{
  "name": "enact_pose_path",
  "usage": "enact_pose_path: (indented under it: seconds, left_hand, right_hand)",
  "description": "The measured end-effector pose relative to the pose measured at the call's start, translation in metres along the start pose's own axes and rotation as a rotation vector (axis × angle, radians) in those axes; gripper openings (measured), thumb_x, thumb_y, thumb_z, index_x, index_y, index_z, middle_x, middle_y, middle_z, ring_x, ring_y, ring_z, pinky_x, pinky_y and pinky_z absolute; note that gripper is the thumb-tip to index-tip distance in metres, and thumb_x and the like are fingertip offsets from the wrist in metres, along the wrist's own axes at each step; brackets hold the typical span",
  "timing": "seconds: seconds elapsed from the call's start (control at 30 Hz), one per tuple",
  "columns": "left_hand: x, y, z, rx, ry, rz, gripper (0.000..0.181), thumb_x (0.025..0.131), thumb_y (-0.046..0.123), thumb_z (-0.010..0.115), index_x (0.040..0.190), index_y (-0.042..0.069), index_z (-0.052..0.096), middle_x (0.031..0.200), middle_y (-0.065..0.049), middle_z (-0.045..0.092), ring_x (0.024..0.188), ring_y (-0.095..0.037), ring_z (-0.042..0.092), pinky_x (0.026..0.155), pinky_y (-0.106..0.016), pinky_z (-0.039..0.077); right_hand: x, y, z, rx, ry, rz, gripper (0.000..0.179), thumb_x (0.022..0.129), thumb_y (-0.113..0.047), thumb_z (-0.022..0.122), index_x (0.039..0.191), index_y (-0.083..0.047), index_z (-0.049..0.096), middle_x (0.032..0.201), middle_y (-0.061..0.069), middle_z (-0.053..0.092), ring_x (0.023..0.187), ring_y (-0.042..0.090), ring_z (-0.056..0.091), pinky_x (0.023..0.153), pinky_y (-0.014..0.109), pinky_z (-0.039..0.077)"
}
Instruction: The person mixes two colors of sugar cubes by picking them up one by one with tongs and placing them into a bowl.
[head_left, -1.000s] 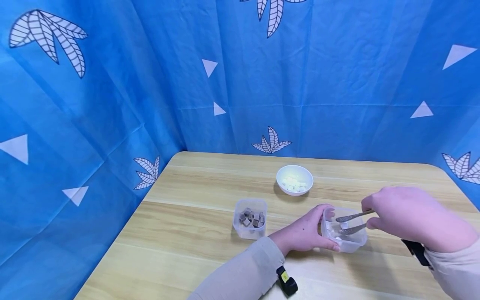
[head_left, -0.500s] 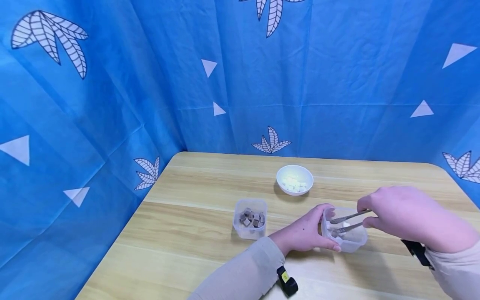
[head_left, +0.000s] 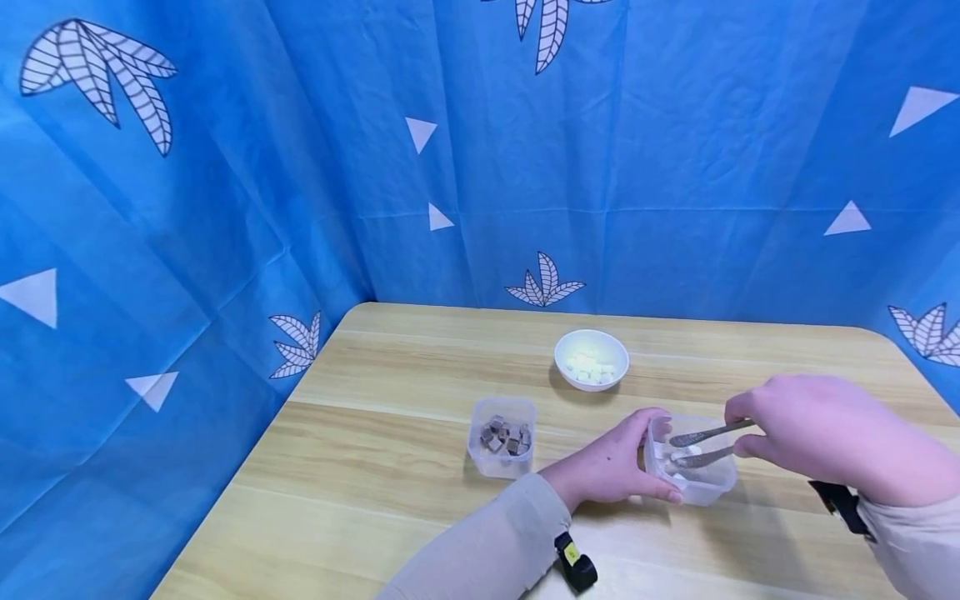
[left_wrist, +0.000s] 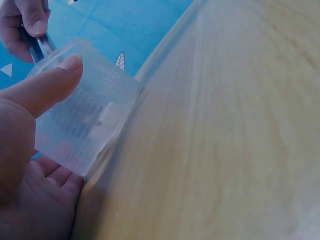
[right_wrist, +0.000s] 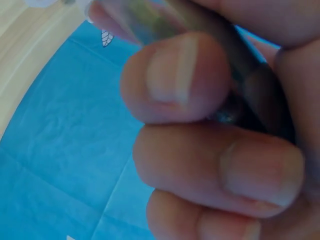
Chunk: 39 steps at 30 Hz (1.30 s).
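Observation:
In the head view my left hand [head_left: 609, 463] grips the left side of a clear plastic container [head_left: 703, 493], thumb at the near side and fingers at the far side. Its thumb lies on the container's wall [left_wrist: 95, 70] in the left wrist view. Small white cubes [left_wrist: 111, 116] show through that wall. My right hand [head_left: 813, 433] holds metal tongs [head_left: 708, 434], whose two arms stand apart and reach down inside the container among the white cubes. In the right wrist view, curled fingers [right_wrist: 180, 80] wrap the tongs' handle and hide much of it.
Left of the left hand stands a second clear container [head_left: 501, 472] with several brown cubes. Farther back is a white bowl [head_left: 592, 387] holding white cubes. A blue patterned cloth [head_left: 675, 167] hangs behind and to the left of the wooden table [head_left: 360, 467].
The right hand and tongs moved slightly left inside the container, then back right. The left hand and the container have stayed in place.

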<state>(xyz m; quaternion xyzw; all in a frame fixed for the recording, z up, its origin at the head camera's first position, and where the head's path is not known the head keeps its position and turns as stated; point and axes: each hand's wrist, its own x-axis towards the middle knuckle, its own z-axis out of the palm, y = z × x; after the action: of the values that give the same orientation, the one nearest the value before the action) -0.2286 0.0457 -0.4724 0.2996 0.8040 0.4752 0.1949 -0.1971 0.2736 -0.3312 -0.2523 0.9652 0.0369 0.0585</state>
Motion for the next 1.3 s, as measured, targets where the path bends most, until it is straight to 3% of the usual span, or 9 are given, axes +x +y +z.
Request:
enact_pose_path:
  seconds: [0.57, 0.73, 0.87, 1.03, 1.13, 1.3]
  left_hand:
    - [0.0, -0.002, 0.003, 0.003, -0.002, 0.026, 0.1, 0.076, 0.03, 0.091, 0.156, 0.025, 0.03, 0.144, 0.014, 0.045, 0.13, -0.001, 0.043, 0.112, -0.025, 0.03]
    - [0.001, 0.0, 0.003, 0.005, 0.005, 0.027, 0.103, 0.075, 0.03, 0.092, 0.157, 0.024, 0.029, 0.148, 0.013, 0.042, 0.134, -0.003, 0.041, 0.115, -0.027, 0.029]
    - [0.001, 0.002, 0.002, 0.013, 0.011, -0.001, 0.107, 0.074, 0.031, 0.092, 0.158, 0.022, 0.027, 0.148, 0.011, 0.044, 0.134, -0.004, 0.042, 0.115, -0.028, 0.029]
    - [0.001, 0.002, 0.003, 0.03, 0.016, -0.036, 0.097, 0.073, 0.03, 0.092, 0.152, 0.023, 0.036, 0.141, 0.011, 0.05, 0.129, -0.003, 0.047, 0.112, -0.026, 0.033]
    - [0.001, 0.001, 0.003, 0.04, 0.02, -0.025, 0.093, 0.074, 0.03, 0.092, 0.15, 0.024, 0.038, 0.142, 0.013, 0.049, 0.129, -0.002, 0.046, 0.112, -0.024, 0.032]
    - [-0.001, -0.002, 0.002, 0.041, 0.018, 0.001, 0.102, 0.075, 0.031, 0.091, 0.156, 0.025, 0.029, 0.146, 0.015, 0.047, 0.133, -0.002, 0.043, 0.112, -0.024, 0.03]
  right_hand:
    - [-0.012, 0.002, -0.004, 0.027, 0.045, 0.001, 0.015, 0.084, -0.039, 0.081, 0.09, -0.03, 0.07, 0.069, -0.019, 0.055, 0.057, 0.005, 0.042, 0.052, 0.031, 0.038]
    - [-0.022, 0.008, -0.007, 0.05, 0.085, 0.006, 0.018, 0.087, -0.04, 0.078, 0.096, -0.026, 0.073, 0.074, -0.02, 0.061, 0.058, -0.001, 0.048, 0.055, 0.032, 0.046]
    - [-0.029, 0.012, -0.008, 0.047, 0.16, 0.018, 0.018, 0.088, -0.04, 0.077, 0.099, -0.025, 0.074, 0.075, -0.02, 0.063, 0.06, -0.002, 0.052, 0.055, 0.033, 0.048]
    - [-0.029, 0.013, -0.005, 0.032, 0.329, -0.026, 0.019, 0.086, -0.035, 0.08, 0.101, -0.025, 0.076, 0.079, -0.019, 0.067, 0.061, -0.004, 0.052, 0.056, 0.032, 0.049]
    - [-0.024, 0.012, -0.005, 0.049, 0.358, -0.037, 0.02, 0.087, -0.033, 0.079, 0.104, -0.023, 0.076, 0.089, -0.012, 0.072, 0.067, 0.001, 0.061, 0.061, 0.036, 0.054]
    - [-0.011, 0.01, -0.004, 0.071, 0.368, -0.054, 0.018, 0.09, -0.031, 0.077, 0.105, -0.023, 0.075, 0.09, -0.014, 0.071, 0.065, 0.0, 0.057, 0.059, 0.036, 0.051]
